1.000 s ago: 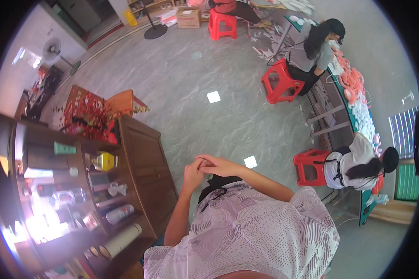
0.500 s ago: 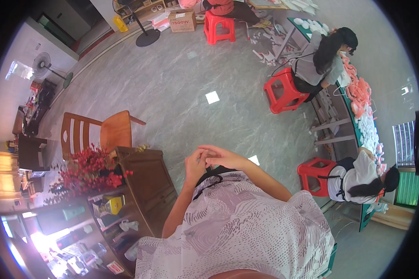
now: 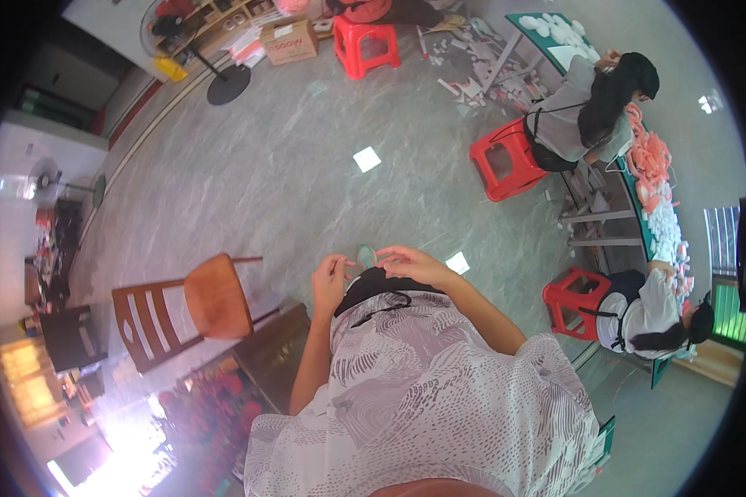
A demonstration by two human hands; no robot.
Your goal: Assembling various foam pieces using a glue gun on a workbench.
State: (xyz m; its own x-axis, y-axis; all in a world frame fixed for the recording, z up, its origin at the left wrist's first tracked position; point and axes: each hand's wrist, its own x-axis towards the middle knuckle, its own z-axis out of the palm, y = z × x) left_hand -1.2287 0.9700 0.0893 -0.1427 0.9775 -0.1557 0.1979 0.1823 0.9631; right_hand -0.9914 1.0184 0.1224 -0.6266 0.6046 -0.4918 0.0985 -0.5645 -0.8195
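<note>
My left hand [image 3: 331,280] and my right hand [image 3: 416,266] hover in front of my waist with a small gap between them. The left hand's fingers are loosely bent and apart, with nothing visible in them. On the right hand, the fingers reach toward the left one, apart from the thumb, and no object shows there either. Just below the hands are the black waistband [image 3: 365,290] and my patterned light shirt [image 3: 423,373]. Between the fingertips, a greenish shoe [image 3: 366,255] appears on the floor.
A wooden chair [image 3: 217,296] and a dark cabinet [image 3: 278,348] stand at left. On the right, two people sit on red stools [image 3: 506,161] at a long green table [image 3: 630,178] with white and pink pieces. A standing fan [image 3: 228,85] and cardboard box [image 3: 290,43] are farther off.
My hands were touching, fingers together; now they have come apart. The view has shifted, so the chair shows more fully and the red flowers on the cabinet look hazy in glare.
</note>
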